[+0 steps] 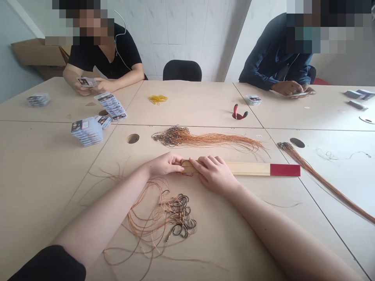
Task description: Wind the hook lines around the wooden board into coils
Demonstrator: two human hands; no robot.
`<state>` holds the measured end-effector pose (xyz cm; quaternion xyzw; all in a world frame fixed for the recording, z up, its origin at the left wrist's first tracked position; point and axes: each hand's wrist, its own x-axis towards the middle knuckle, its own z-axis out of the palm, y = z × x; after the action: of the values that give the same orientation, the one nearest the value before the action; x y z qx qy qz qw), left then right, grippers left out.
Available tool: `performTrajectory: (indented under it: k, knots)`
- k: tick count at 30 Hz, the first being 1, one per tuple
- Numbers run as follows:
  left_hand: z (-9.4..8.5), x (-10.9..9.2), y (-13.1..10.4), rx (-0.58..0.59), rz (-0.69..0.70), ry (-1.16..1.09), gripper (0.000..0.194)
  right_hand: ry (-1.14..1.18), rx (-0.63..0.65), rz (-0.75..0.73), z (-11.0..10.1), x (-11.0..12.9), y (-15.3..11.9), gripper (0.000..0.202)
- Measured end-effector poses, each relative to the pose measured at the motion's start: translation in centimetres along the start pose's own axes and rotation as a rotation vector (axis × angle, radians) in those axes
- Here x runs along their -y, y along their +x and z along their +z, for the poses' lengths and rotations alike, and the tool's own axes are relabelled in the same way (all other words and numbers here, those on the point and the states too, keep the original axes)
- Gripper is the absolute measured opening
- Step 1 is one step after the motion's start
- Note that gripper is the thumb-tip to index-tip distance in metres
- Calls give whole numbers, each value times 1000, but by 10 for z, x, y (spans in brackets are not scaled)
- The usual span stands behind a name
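A long, flat beige strip (249, 168) with a dark red end lies crosswise on the table. My left hand (164, 164) pinches its left end between thumb and fingers. Over the strip just beside that end, my right hand (215, 173) is closed, index finger pointing left; its thumb is hidden. A small red loop shows under the strip between the hands. Nearer to me lies a loose pile of dark fish hooks (180, 216) with orange-brown line (140, 218) spread in loops, some beneath my left forearm. Beyond the strip rests a larger bundle of hooks with line (211, 138).
Another bundle of hooked lines (304, 168) lies at right. Red-handled pliers (240, 114) stand in a table hole. Yellow clips (158, 99) and stacked clear packs (87, 132) lie farther off. Two people sit opposite, one holding a pack, the other a flat object.
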<state>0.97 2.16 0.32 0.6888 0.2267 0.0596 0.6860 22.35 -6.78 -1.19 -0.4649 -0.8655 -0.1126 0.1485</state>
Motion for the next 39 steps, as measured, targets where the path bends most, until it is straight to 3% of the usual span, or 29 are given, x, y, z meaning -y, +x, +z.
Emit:
performTrajectory:
  k: [12,23,39]
  knots:
    - [2,-1,-1,-39,12,12,17,21,34,4,0,2,-2,48]
    - [2,-2,0,-46,51,-11,18,109,-121,-22,5,-1,-6,44]
    - [0,1,-1,-50,56,-69,23,107,-18,18,0,1,-1,45]
